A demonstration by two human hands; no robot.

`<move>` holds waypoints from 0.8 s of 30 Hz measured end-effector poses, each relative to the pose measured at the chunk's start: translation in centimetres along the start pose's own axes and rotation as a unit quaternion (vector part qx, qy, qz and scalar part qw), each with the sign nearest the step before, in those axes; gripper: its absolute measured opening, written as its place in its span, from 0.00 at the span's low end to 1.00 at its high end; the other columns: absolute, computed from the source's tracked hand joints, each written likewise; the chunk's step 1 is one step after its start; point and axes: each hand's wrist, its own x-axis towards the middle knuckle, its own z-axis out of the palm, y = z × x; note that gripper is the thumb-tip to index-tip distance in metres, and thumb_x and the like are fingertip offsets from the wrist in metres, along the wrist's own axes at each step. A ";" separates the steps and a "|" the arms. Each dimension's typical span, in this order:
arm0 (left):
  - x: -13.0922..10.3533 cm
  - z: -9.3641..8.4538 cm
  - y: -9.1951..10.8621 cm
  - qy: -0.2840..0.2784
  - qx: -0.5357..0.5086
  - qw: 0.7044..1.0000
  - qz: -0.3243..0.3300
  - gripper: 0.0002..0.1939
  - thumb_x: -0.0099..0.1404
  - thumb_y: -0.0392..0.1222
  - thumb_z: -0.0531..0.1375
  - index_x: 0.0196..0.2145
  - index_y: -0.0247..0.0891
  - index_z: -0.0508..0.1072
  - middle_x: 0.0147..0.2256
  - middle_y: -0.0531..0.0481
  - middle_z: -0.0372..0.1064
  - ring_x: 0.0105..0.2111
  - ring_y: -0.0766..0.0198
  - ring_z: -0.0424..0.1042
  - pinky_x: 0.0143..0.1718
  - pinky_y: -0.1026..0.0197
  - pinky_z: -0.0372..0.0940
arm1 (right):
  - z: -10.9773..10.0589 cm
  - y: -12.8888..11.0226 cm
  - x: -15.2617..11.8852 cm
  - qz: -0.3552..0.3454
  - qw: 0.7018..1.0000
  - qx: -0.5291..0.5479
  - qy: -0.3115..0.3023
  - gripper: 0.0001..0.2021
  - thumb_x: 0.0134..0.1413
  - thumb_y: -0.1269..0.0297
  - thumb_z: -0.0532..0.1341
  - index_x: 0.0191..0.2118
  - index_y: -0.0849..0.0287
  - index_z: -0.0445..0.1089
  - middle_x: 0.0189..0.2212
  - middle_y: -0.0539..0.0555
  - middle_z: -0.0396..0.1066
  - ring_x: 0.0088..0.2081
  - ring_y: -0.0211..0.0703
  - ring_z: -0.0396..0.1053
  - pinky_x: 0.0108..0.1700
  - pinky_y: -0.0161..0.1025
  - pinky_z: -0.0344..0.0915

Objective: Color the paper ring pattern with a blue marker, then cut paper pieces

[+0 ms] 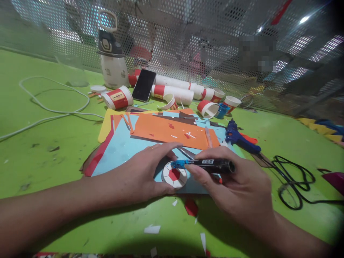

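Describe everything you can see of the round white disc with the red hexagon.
The disc is round and white, with a visible side wall; whether it is paper or plastic, I can't tell. A red hexagon sits mid-face, with dark lines running toward the rim and small blue marks near the upper left. It faces up over light blue paper. The left hand curls around it, thumb at its lower edge. The right hand holds a marker to its top.

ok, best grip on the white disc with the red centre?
White disc: likely pinch opposite edges of its rim, coming from the left. It's round with a flat face up, and the right hand holds the marker over that face from the right.
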 end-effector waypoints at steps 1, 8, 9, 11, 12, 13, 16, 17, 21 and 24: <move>0.0 0.0 0.0 -0.001 0.000 1.000 -0.003 0.34 0.55 0.42 0.69 0.58 0.41 0.63 0.53 0.45 0.69 0.49 0.52 0.70 0.49 0.53 0.66 | 0.0 -0.1 0.0 -0.007 1.000 -0.007 -0.003 0.05 0.53 0.70 0.67 0.31 0.58 0.69 0.20 0.42 0.70 0.21 0.28 0.66 0.27 0.25 0.62; 0.0 0.2 -0.4 0.014 -0.008 1.000 0.005 0.38 0.55 0.44 0.69 0.60 0.42 0.61 0.51 0.45 0.71 0.49 0.52 0.71 0.50 0.52 0.66 | 0.1 -0.2 -0.2 -0.017 0.999 -0.029 -0.012 0.06 0.54 0.68 0.66 0.31 0.57 0.68 0.20 0.43 0.71 0.21 0.31 0.68 0.27 0.28 0.63; 0.0 0.3 -0.4 0.018 -0.006 1.000 0.011 0.38 0.55 0.44 0.69 0.60 0.42 0.61 0.51 0.46 0.72 0.49 0.52 0.71 0.50 0.52 0.66 | 0.1 -0.2 -0.3 -0.014 0.999 -0.031 -0.012 0.06 0.54 0.67 0.66 0.31 0.57 0.68 0.20 0.44 0.71 0.21 0.31 0.68 0.27 0.28 0.63; 0.1 0.3 -0.4 0.020 -0.003 1.000 0.016 0.37 0.55 0.43 0.69 0.60 0.42 0.61 0.50 0.46 0.72 0.49 0.52 0.71 0.51 0.52 0.66 | 0.1 -0.2 -0.3 -0.011 0.999 -0.036 -0.013 0.06 0.54 0.67 0.67 0.30 0.57 0.68 0.21 0.45 0.72 0.22 0.33 0.69 0.27 0.30 0.63; 0.1 0.3 -0.4 0.018 -0.003 1.000 0.015 0.36 0.55 0.42 0.69 0.59 0.42 0.62 0.51 0.46 0.72 0.49 0.52 0.71 0.51 0.52 0.65 | 0.1 -0.3 -0.3 -0.010 0.999 -0.037 -0.012 0.07 0.53 0.66 0.67 0.30 0.57 0.68 0.21 0.45 0.72 0.22 0.33 0.69 0.26 0.30 0.63; 0.1 0.2 -0.3 0.013 -0.006 1.000 0.013 0.36 0.54 0.42 0.69 0.59 0.42 0.63 0.51 0.45 0.71 0.50 0.52 0.71 0.51 0.52 0.65 | 0.1 -0.3 -0.3 -0.008 0.999 -0.035 -0.010 0.07 0.53 0.66 0.67 0.30 0.56 0.68 0.21 0.45 0.72 0.21 0.34 0.69 0.26 0.31 0.63; 0.1 0.1 -0.1 0.011 -0.011 1.000 0.000 0.35 0.53 0.40 0.70 0.58 0.42 0.64 0.52 0.45 0.70 0.51 0.51 0.70 0.50 0.52 0.66 | -0.2 -0.3 -0.3 0.010 1.000 -0.015 0.014 0.07 0.53 0.65 0.67 0.30 0.55 0.68 0.19 0.44 0.71 0.20 0.34 0.68 0.24 0.32 0.64; 0.1 0.0 0.0 0.011 -0.012 1.000 -0.005 0.35 0.53 0.40 0.70 0.57 0.42 0.65 0.52 0.45 0.70 0.51 0.50 0.70 0.50 0.52 0.66 | -0.3 -0.2 -0.3 0.020 0.999 -0.010 0.028 0.06 0.54 0.65 0.67 0.30 0.54 0.69 0.19 0.44 0.72 0.20 0.34 0.68 0.24 0.33 0.64; 0.1 -0.1 0.2 0.005 -0.012 1.000 -0.013 0.36 0.53 0.41 0.70 0.58 0.40 0.64 0.50 0.45 0.71 0.47 0.50 0.70 0.47 0.52 0.67 | -0.7 0.0 -0.2 0.046 0.997 -0.004 0.067 0.05 0.54 0.61 0.67 0.32 0.52 0.70 0.20 0.44 0.72 0.20 0.35 0.68 0.24 0.35 0.63; 0.1 -0.1 0.2 0.008 -0.013 1.000 -0.013 0.36 0.52 0.41 0.70 0.57 0.40 0.65 0.50 0.45 0.70 0.48 0.50 0.70 0.49 0.50 0.66 | -0.6 0.3 -0.1 0.056 0.997 0.017 0.059 0.07 0.54 0.60 0.67 0.30 0.53 0.70 0.18 0.44 0.70 0.18 0.35 0.65 0.22 0.35 0.62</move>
